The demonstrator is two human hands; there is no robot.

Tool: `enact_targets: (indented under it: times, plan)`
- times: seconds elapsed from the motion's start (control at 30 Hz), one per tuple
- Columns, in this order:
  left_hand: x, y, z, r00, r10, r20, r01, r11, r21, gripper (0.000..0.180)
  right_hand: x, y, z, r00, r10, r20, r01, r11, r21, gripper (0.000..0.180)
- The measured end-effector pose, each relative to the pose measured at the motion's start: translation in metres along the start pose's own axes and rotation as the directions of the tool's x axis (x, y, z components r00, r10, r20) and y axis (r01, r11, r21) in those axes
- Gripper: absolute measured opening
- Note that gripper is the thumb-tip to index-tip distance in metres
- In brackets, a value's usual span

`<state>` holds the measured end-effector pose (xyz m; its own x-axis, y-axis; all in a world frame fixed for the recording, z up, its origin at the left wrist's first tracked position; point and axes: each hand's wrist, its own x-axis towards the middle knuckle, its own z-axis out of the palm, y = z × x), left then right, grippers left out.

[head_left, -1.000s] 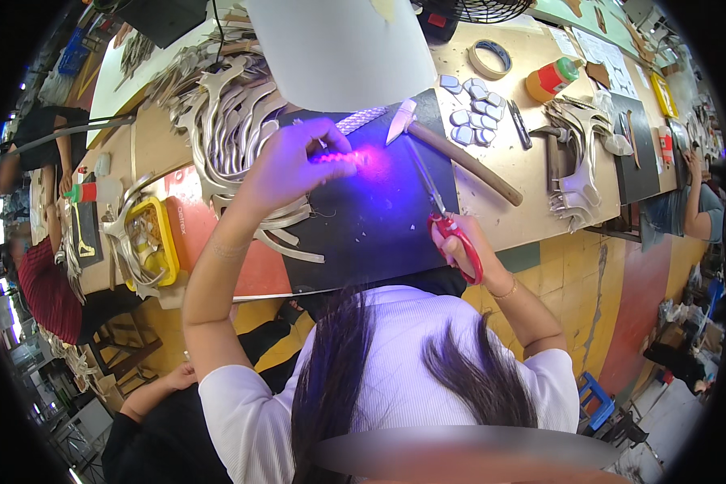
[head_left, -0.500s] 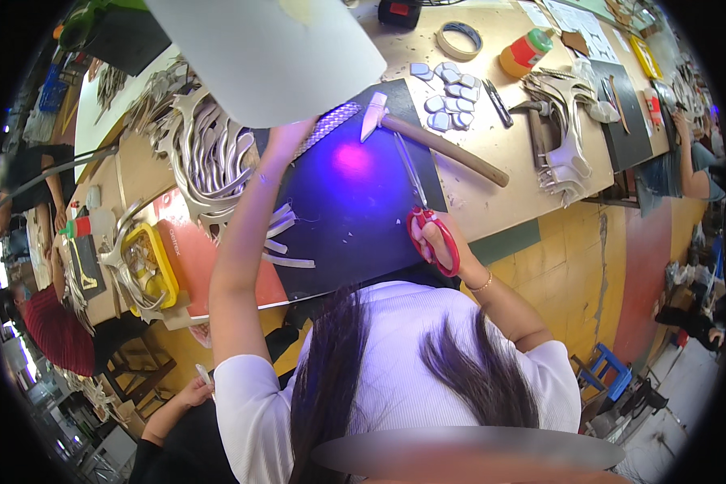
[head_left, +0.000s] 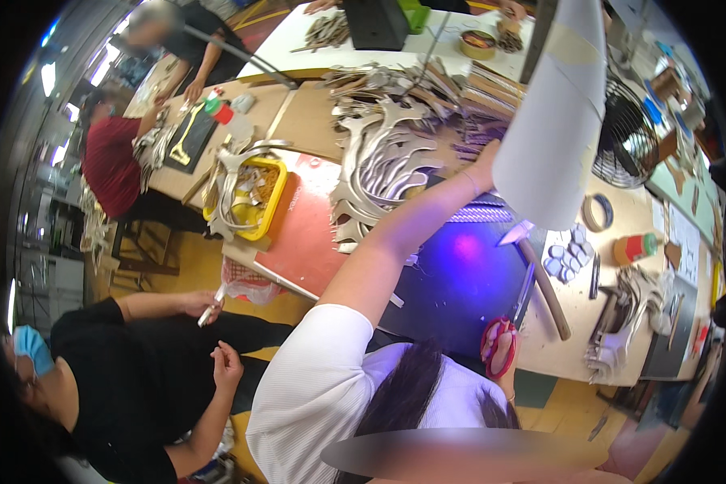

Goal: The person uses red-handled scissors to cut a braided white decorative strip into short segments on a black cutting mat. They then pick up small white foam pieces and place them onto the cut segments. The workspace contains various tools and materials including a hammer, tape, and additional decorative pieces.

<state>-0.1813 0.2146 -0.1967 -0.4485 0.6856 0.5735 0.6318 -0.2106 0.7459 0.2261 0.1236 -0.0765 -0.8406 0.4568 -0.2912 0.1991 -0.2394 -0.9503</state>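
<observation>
Head view: right hand [head_left: 505, 357] holds red-handled scissors [head_left: 500, 326].

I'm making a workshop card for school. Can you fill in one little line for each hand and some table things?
Left hand: partly hidden behind the white shade; grip unclear
Right hand: holds red-handled scissors
Dark mat: blue-purple light on it
Hammer: wooden handle, beside the scissors' blades
Silvery pieces: piled, left of the light

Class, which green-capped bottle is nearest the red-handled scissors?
The amber bottle near the tape roll; the paler bottle is farther, beyond the yellow tray.
</observation>
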Motion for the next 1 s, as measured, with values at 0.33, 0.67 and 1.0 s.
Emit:
enact_targets:
  times: [0.33,0.67,1.0]
  plan:
    - [0.005,0.137,-0.057,0.977,0.189,0.096,-0.204,0.962,0.183,0.021,0.0,0.006,-0.001,0.999,-0.032,0.032,0.03,0.998,0.054,0.073]
    - [-0.064,0.277,-0.101,0.994,-0.106,0.036,0.09,0.947,0.307,0.029,0.01,-0.009,0.016,0.991,-0.063,0.117,0.042,0.984,0.176,0.077]
    - [-0.111,0.309,-0.092,0.803,-0.563,0.196,0.583,0.673,-0.456,0.047,0.025,-0.01,0.029,0.966,-0.173,0.191,0.17,0.985,0.03,0.091]
